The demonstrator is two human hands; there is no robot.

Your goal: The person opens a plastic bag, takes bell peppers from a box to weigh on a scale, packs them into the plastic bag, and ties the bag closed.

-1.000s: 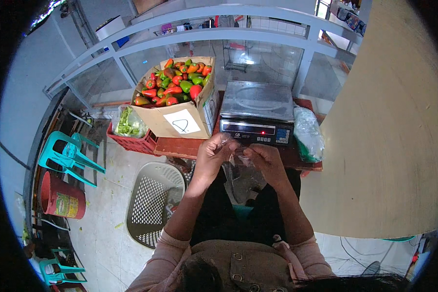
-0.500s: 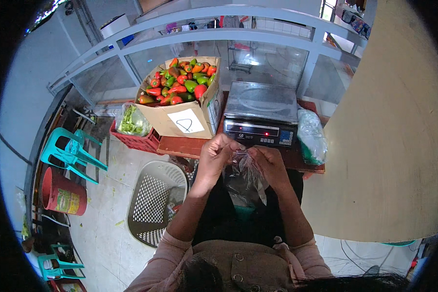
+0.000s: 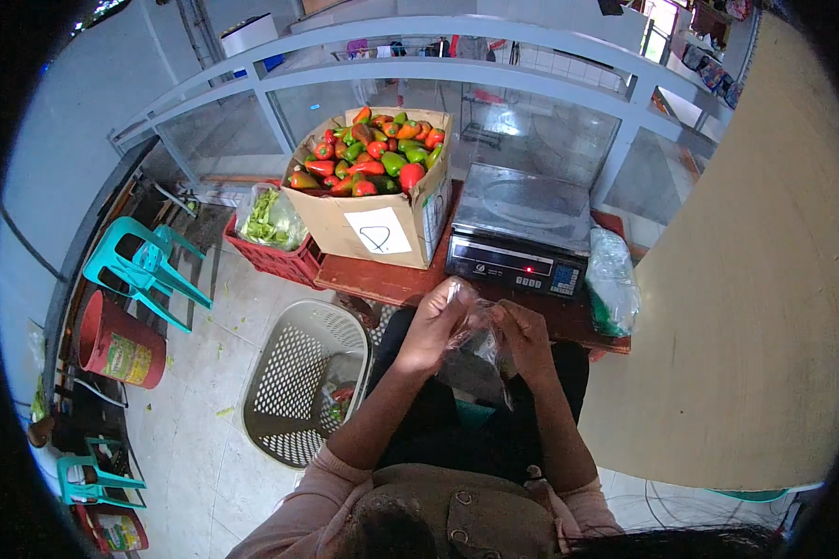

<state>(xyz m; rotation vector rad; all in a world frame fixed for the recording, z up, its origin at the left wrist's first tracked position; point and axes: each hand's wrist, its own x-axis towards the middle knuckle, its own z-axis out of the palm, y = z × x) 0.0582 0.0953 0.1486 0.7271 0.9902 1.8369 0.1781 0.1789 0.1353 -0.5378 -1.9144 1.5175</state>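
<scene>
Between my hands hangs a clear plastic bag (image 3: 478,356), thin and crumpled, over my lap. My left hand (image 3: 432,326) pinches its upper edge on the left. Fingers of my right hand (image 3: 522,337) close on the bag's other side, a little lower. Just beyond them a digital scale (image 3: 520,224) with a bare metal pan and a lit red display rests on a red-brown wooden table (image 3: 382,279). Left of the scale a cardboard box (image 3: 345,228) stands heaped with red, green and orange peppers (image 3: 373,156).
A grey slatted basket (image 3: 284,382) with a few peppers at its bottom stands on the floor at my left. Behind it, a red crate (image 3: 284,261) holds a bag of greens (image 3: 270,219). Right of the scale lies a plastic bag bundle (image 3: 612,279). A curved beige panel (image 3: 727,307) rises at the right.
My hands have drawn slightly farther apart, and the bag's top is spread wider between them. The whole view has shifted a little, so the table and box appear farther right.
</scene>
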